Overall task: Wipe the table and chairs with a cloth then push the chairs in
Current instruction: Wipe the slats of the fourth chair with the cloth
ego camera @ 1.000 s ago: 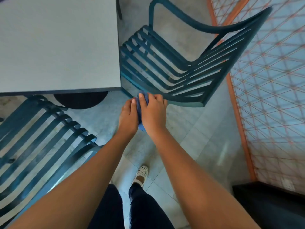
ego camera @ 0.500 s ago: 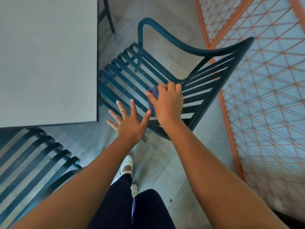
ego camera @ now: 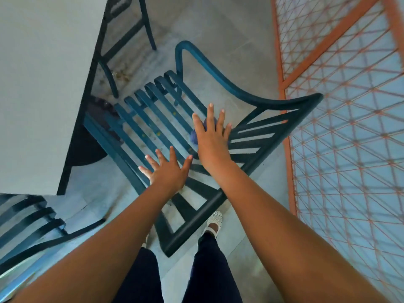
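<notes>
The right hand [ego camera: 213,138] lies flat with its fingers straight and spread, pressing a small bunched blue cloth [ego camera: 195,134] down onto the seat slats of a dark teal slatted metal chair [ego camera: 153,119]. Only a little of the cloth shows, peeking out past the thumb side of the palm and between the fingers; it sits at the rear of the seat, right where the slats bend up into the chair's backrest. The left hand [ego camera: 168,173] is open too, fingers fanned and holding nothing, over the near edge of the same seat, just beside the right wrist; whether it touches the slats cannot be told. The chair's curved armrest sweeps around its far side. A pale grey flat tabletop [ego camera: 43,84] lies left of the chair, its dark edge close to the seat's front. A second teal slatted chair [ego camera: 28,224] sits nearer the person, left of the first chair. An orange lattice fence [ego camera: 341,106] runs along the chair's right. Below the chair's backrest, dark trousers and a white perforated shoe [ego camera: 215,223] stand on the grey tiled floor [ego camera: 218,40].
</notes>
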{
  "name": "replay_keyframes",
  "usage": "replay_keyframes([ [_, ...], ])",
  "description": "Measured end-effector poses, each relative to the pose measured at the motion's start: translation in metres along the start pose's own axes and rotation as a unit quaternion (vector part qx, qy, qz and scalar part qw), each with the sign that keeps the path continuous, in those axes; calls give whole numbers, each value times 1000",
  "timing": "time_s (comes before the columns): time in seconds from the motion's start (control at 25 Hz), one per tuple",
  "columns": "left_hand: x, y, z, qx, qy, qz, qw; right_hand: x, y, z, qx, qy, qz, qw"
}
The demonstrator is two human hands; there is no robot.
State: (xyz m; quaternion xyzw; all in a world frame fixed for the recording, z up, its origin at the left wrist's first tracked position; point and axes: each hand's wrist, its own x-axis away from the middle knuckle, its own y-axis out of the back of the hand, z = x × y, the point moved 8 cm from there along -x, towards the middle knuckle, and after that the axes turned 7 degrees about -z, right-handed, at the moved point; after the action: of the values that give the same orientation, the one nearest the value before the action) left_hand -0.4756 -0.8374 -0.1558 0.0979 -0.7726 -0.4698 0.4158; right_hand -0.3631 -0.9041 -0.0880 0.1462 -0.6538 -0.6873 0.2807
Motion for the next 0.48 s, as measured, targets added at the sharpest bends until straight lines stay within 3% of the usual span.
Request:
replay_keyframes([
  [0.12,-13,-6,-25,16,47,21,999,-20,-7,-21,-17,37,58,997],
  [0.28,-29,-16,-46,84,135,41,986,-47,-3,-47,-82,104,30,991],
  [0.48,-57,-22,-60,71,180,24,981,-94,2,-66,-72,143,37,986],
])
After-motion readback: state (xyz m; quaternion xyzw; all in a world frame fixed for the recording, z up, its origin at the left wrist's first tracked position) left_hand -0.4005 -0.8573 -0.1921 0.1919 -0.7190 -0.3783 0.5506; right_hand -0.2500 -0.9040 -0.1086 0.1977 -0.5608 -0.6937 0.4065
